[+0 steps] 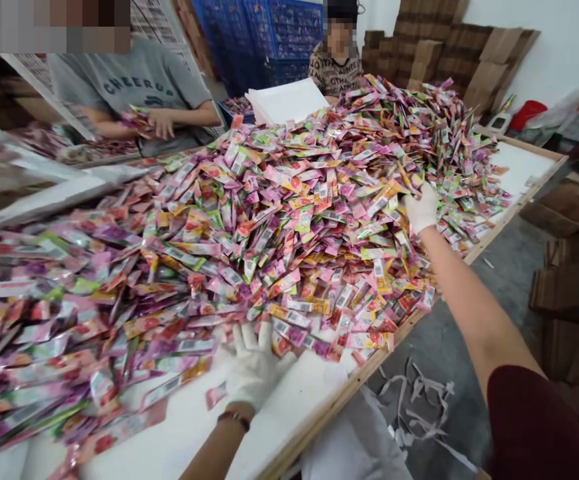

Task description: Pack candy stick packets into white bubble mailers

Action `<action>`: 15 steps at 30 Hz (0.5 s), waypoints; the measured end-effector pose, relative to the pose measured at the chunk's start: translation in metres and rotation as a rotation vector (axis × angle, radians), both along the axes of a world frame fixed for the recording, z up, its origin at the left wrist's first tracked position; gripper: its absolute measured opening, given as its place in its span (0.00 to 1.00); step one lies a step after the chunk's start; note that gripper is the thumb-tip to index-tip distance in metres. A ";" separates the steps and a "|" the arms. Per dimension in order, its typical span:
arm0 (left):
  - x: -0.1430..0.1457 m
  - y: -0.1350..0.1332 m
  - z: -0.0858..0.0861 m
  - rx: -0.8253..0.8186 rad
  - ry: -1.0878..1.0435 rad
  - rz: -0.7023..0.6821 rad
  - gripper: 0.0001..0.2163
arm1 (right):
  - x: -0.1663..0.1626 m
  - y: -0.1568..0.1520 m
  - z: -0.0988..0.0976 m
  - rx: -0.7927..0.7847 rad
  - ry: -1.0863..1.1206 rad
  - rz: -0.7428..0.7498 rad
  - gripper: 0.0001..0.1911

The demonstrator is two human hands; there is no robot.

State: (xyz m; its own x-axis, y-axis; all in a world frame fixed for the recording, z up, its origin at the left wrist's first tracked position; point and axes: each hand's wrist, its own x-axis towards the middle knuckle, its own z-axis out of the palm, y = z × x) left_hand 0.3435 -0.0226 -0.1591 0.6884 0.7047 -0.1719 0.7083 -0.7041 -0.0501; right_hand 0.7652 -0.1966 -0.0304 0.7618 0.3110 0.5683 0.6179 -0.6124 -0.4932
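A big heap of small, shiny printed sachets (289,220) in pink, purple, yellow and green covers a white table (299,400) with a wooden rim. My left hand (252,370), in a white glove, lies palm down with spread fingers at the heap's near edge. Its fingertips touch the closest sachets, and nothing is in its grasp. Farther out on the right, my gloved right hand (422,208) has its fingers curled on yellow and pink sachets (403,181) at the side of the pile.
Across the table a person in a grey shirt (144,87) holds several sachets; another person (337,67) is behind the heap. A white board or box (294,101) stands there. Cardboard cartons (569,280) sit on the right, and white strips (419,400) lie on the floor.
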 end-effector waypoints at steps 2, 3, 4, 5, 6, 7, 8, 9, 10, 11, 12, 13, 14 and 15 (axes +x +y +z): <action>0.015 -0.003 0.001 -0.015 -0.009 0.007 0.47 | -0.020 0.014 0.017 0.075 -0.016 0.019 0.18; 0.020 -0.005 0.001 -0.020 -0.029 0.013 0.47 | -0.036 0.026 0.025 0.117 -0.024 0.063 0.20; 0.023 -0.006 0.002 -0.025 -0.057 0.021 0.46 | -0.056 0.040 0.031 0.156 -0.028 0.146 0.22; 0.023 -0.006 0.001 -0.034 -0.095 0.028 0.46 | -0.079 0.055 0.036 0.198 -0.027 0.234 0.24; 0.022 -0.006 0.001 -0.050 -0.146 0.026 0.46 | -0.104 0.071 0.039 0.221 -0.021 0.342 0.26; 0.018 -0.006 0.001 -0.077 -0.213 0.015 0.45 | -0.130 0.087 0.039 0.228 -0.007 0.466 0.26; 0.012 -0.005 0.000 -0.125 -0.295 -0.006 0.43 | -0.155 0.100 0.037 0.201 0.032 0.593 0.27; 0.004 -0.004 0.000 -0.200 -0.391 -0.030 0.39 | -0.179 0.110 0.034 0.129 0.082 0.739 0.30; -0.006 -0.002 0.000 -0.312 -0.481 -0.058 0.35 | -0.200 0.116 0.029 0.050 0.131 0.875 0.35; -0.019 -0.001 0.000 -0.447 -0.563 -0.072 0.30 | -0.217 0.116 0.024 -0.029 0.176 0.994 0.40; -0.034 -0.001 0.001 -0.585 -0.633 -0.065 0.26 | -0.229 0.111 0.019 -0.093 0.215 1.092 0.45; -0.050 -0.001 0.002 -0.712 -0.687 -0.046 0.24 | -0.236 0.103 0.014 -0.128 0.248 1.158 0.48; -0.067 -0.001 0.005 -0.806 -0.728 -0.019 0.22 | -0.238 0.092 0.008 -0.136 0.277 1.188 0.48; -0.084 -0.001 0.008 -0.854 -0.759 0.015 0.21 | -0.235 0.079 0.001 -0.132 0.305 1.188 0.44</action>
State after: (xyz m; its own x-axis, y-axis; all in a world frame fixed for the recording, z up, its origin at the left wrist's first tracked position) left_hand 0.2595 -0.0238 -0.1511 0.8119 0.5663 -0.1420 0.3596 -0.2934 0.8858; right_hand 0.5302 -0.1178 -0.0294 0.0635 0.9425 0.3282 0.6953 0.1941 -0.6920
